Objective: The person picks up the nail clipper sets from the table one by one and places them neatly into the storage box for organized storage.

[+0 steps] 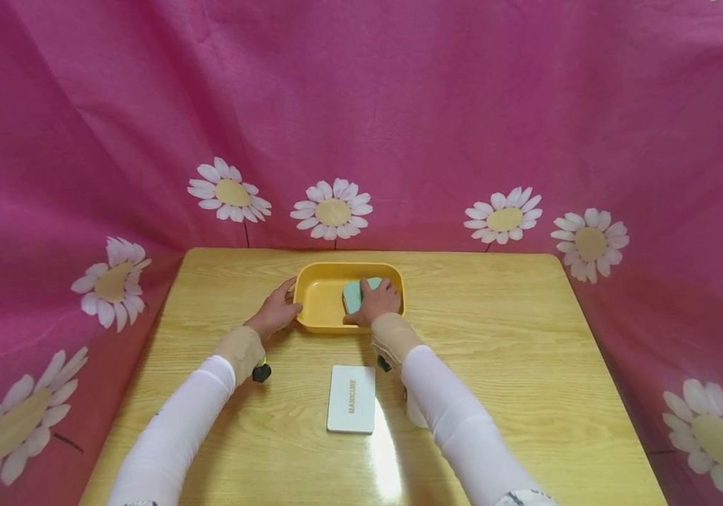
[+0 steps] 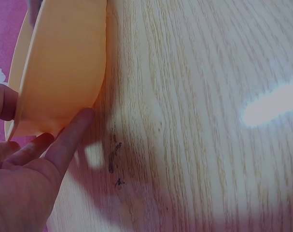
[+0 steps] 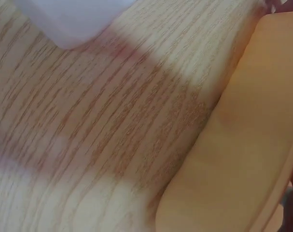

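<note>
A yellow rectangular tray point(image 1: 318, 301) with raised walls sits toward the back of the table. My left hand point(image 1: 275, 310) grips its left end, thumb over the rim and fingers along the outer wall, as the left wrist view shows up close. Inside the tray, at its right half, lies a small mint-green block-like thing point(image 1: 352, 298). My right hand point(image 1: 381, 302) holds it from above, thumb toward the near side and fingers across the far side, covering much of it. In the right wrist view the tray's outer wall point(image 3: 233, 130) hides most of that hand.
A flat white case point(image 1: 351, 399) lettered MANICURE lies on the wooden table point(image 1: 494, 365), nearer than the tray and between the forearms. A pink curtain point(image 1: 412, 126) with white daisies hangs behind and along both sides.
</note>
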`<action>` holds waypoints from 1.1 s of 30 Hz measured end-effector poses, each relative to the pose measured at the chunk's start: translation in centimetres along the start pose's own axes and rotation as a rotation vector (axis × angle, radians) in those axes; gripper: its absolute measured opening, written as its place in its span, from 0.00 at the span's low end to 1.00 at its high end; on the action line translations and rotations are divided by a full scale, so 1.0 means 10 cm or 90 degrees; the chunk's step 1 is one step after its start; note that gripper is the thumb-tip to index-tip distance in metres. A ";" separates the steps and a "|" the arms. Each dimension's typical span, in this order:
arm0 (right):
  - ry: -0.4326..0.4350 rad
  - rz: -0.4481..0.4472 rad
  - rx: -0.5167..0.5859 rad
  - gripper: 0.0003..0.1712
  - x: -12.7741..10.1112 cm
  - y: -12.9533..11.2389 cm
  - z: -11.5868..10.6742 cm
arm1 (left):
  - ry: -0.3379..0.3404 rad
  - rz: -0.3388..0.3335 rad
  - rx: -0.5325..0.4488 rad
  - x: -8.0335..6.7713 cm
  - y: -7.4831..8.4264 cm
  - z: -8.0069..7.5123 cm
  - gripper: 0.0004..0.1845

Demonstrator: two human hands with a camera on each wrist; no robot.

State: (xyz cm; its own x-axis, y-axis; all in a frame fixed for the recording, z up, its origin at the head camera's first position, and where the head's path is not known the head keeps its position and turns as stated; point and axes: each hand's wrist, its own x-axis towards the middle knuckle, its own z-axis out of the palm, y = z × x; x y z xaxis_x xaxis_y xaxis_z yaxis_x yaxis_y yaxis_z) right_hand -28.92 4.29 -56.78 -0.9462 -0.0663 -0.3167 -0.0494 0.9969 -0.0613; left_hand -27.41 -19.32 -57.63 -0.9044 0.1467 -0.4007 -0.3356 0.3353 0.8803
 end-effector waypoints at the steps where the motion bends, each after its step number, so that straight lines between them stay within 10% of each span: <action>1: 0.009 -0.007 -0.007 0.65 0.00 0.00 0.01 | -0.001 -0.004 -0.004 0.00 0.00 0.00 0.42; 33: 0.063 -0.058 -0.070 0.67 0.11 0.01 0.15 | 0.012 0.005 -0.010 0.00 -0.06 0.03 0.41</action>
State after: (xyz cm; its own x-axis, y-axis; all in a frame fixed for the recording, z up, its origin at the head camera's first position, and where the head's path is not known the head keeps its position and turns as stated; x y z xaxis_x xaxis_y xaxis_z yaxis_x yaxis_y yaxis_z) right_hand -29.47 4.24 -58.55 -0.9627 -0.1579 -0.2195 -0.1661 0.9859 0.0195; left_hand -27.08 -19.23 -58.28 -0.9114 0.1321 -0.3897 -0.3328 0.3202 0.8870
